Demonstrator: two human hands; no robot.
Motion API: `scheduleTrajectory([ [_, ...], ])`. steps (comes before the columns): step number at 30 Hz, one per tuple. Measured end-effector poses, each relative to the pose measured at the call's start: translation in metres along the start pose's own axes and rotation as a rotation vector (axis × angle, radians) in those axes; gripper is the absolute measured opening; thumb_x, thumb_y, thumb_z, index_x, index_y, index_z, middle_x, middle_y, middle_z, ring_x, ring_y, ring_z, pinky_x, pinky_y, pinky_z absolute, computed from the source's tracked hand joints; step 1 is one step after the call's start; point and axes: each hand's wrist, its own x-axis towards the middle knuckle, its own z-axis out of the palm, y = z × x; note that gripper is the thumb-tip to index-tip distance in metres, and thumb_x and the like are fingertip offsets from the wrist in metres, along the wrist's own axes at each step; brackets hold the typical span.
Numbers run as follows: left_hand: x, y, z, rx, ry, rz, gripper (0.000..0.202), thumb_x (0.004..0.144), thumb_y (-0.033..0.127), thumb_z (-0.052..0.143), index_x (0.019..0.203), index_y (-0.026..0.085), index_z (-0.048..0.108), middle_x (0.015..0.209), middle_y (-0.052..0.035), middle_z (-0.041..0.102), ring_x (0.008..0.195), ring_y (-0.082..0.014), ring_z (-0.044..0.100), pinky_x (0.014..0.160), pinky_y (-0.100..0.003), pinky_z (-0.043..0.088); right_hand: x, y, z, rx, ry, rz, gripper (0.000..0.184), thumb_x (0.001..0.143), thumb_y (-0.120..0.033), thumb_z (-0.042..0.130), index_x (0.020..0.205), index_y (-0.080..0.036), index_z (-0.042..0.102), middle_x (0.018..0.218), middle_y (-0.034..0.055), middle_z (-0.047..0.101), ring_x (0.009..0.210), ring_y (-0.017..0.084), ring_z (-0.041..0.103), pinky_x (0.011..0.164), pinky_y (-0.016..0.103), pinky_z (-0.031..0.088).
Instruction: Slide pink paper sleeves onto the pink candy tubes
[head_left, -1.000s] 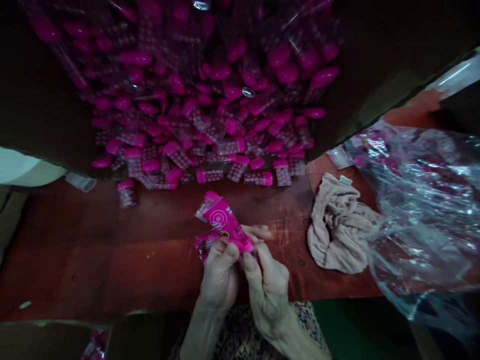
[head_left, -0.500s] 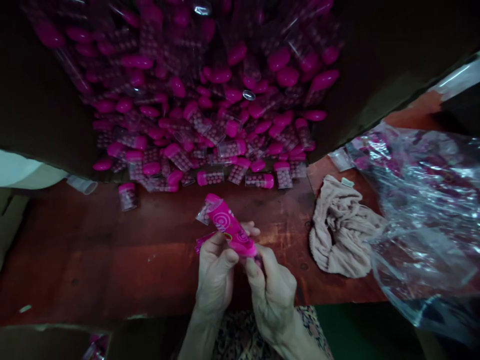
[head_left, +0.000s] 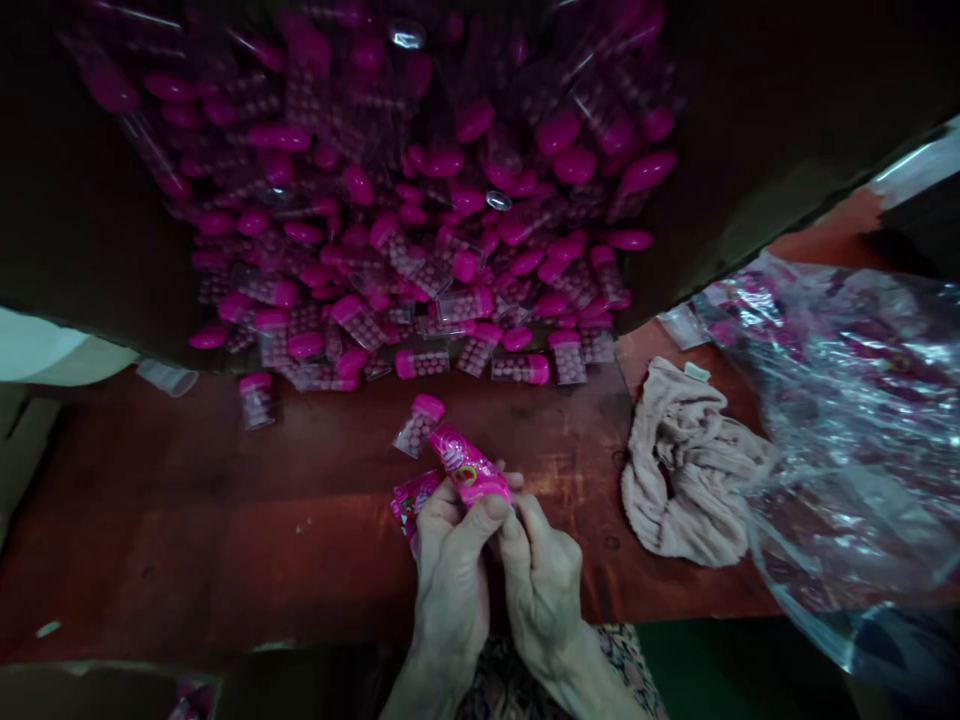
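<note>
A shiny pink printed sleeve [head_left: 469, 468] with a swirl pattern is pinched at its lower right end between both hands. My left hand [head_left: 455, 560] is closed on it, thumb on top and fingers beneath. My right hand [head_left: 541, 562] grips the same end, thumb against the left thumb. Whatever may be inside the sleeve is hidden by the fingers. Just beyond its upper tip, a small clear bottle of pink balls with a pink cap [head_left: 418, 426] lies on the table. More pink printed sleeves [head_left: 411, 500] lie flat, partly under my left hand.
A dark box on its side [head_left: 750, 130] spills many pink-capped bottles [head_left: 480, 347] onto the reddish table [head_left: 225, 550]. One bottle [head_left: 256, 400] lies apart at left, near an empty clear cup [head_left: 166, 378]. At right are a beige cloth [head_left: 694, 470] and a clear plastic bag [head_left: 855, 430].
The sleeve has been drawn down and right, and more of its printed face shows. My left hand has shifted right, against the right hand. The small bottle behind is now uncovered.
</note>
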Motion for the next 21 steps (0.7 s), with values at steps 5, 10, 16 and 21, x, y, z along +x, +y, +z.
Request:
scheduleTrajectory([
  [5, 0.0, 0.006, -0.003, 0.12, -0.047, 0.041, 0.017, 0.075, 0.03, 0.065, 0.082, 0.017, 0.073, 0.08, -0.0084, 0.073, 0.072, -0.0162, 0.064, 0.066, -0.025, 0.049, 0.002, -0.005, 0.0, 0.358, -0.166, 0.279, 0.035, 0.093, -0.033, 0.035, 0.073, -0.016, 0.059, 0.049, -0.0036, 0.051, 0.04, 0.008, 0.048, 0.038, 0.015, 0.037],
  [10, -0.002, 0.008, -0.004, 0.243, -0.026, 0.083, 0.017, 0.076, 0.028, 0.063, 0.081, 0.016, 0.074, 0.08, -0.009, 0.073, 0.078, -0.0192, 0.064, 0.067, -0.026, 0.048, -0.002, -0.008, 0.001, 0.313, -0.149, 0.306, 0.036, 0.092, -0.035, 0.037, 0.076, -0.015, 0.062, 0.047, -0.0042, 0.047, 0.038, 0.008, 0.043, 0.038, 0.017, 0.034],
  [16, -0.008, 0.008, -0.002, 0.375, -0.151, 0.015, 0.024, 0.076, 0.031, 0.062, 0.091, 0.016, 0.073, 0.079, -0.0097, 0.073, 0.064, -0.0193, 0.063, 0.054, -0.027, 0.045, -0.003, -0.013, -0.011, 0.416, -0.144, 0.383, 0.035, 0.092, -0.035, 0.037, 0.084, -0.013, 0.063, 0.049, -0.0035, 0.048, 0.042, 0.009, 0.044, 0.041, 0.018, 0.036],
  [21, -0.005, 0.011, 0.001, 0.301, -0.046, 0.026, 0.024, 0.077, 0.032, 0.062, 0.088, 0.015, 0.073, 0.082, -0.0098, 0.073, 0.052, -0.013, 0.059, 0.044, -0.022, 0.042, 0.002, -0.013, -0.016, 0.576, -0.273, 0.423, 0.032, 0.091, -0.041, 0.04, 0.089, -0.015, 0.06, 0.06, -0.0026, 0.049, 0.051, 0.009, 0.045, 0.047, 0.018, 0.041],
])
